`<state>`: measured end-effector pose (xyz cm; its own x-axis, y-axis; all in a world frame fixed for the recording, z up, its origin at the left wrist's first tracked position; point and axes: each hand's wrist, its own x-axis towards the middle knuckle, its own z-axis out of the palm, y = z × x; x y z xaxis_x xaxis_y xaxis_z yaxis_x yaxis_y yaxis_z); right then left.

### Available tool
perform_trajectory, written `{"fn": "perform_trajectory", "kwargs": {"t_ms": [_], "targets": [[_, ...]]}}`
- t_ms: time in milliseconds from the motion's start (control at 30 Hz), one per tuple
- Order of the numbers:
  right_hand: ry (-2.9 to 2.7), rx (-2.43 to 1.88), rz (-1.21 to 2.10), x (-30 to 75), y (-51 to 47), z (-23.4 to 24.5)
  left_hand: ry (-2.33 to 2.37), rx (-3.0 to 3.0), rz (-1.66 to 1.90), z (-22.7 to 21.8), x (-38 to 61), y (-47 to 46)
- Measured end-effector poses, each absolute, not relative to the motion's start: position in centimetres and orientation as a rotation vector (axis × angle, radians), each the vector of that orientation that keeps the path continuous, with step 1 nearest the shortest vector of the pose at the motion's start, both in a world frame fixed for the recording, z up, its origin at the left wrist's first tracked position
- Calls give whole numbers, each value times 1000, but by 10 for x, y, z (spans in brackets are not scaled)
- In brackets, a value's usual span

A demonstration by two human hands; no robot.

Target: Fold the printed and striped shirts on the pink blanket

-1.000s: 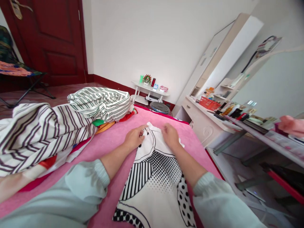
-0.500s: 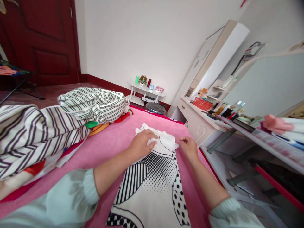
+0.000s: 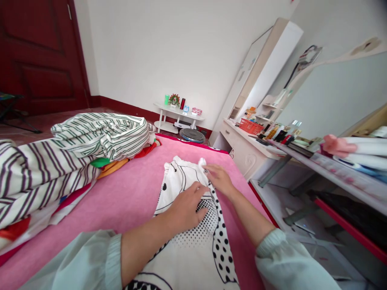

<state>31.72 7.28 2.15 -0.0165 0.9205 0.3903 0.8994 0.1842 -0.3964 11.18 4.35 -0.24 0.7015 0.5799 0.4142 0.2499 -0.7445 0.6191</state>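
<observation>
I'm flattening the white printed garment (image 3: 187, 225) near the bed's (image 3: 127, 201) right edge: left hand (image 3: 186, 207) spread flat, right hand (image 3: 220, 179) open, pinning its far hem; next, likely folding.

Pale mint sleeves (image 3: 90, 262), gathered ribbed cuffs, bare forearms
</observation>
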Motion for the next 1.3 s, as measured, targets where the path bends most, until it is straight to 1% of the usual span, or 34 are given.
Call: {"fn": "perform_trajectory", "kwargs": {"t_ms": [67, 133, 267, 367, 433, 567, 700, 833, 900, 1000, 1100, 1167, 1300], "targets": [[-2042, -1512, 249, 309, 75, 23, 680, 2373, 883, -3, 112, 42], [-1934, -1417, 405, 311, 76, 27, 722, 2400, 868, -4, 111, 42], [-1544, -1546, 460, 343, 71, 34, 777, 2563, 734, -5, 112, 43], [-1599, -1671, 670, 367, 62, 33, 786, 2657, 667, -2, 115, 45], [-1679, -1671, 757, 375, 56, 28, 803, 2675, 634, 0, 116, 47], [-1773, -1617, 632, 375, 55, 19, 829, 2674, 625, 3, 117, 48], [-1726, -1544, 540, 364, 62, 20, 856, 2645, 655, 3, 115, 47], [-1661, -1385, 672, 352, 69, 23, 848, 2633, 674, 4, 114, 46], [-1628, -1384, 756, 350, 72, 22, 849, 2628, 677, 4, 114, 46], [-1590, -1451, 795, 357, 79, 20, 849, 2619, 679, 4, 114, 47], [-1572, -1525, 764, 368, 88, 13, 854, 2617, 676, 4, 114, 47], [-1600, -1609, 647, 371, 94, 6, 864, 2624, 666, 4, 114, 47], [-1747, -1882, 58, 358, 100, -2, 862, 2651, 636, 3, 114, 46]]}}
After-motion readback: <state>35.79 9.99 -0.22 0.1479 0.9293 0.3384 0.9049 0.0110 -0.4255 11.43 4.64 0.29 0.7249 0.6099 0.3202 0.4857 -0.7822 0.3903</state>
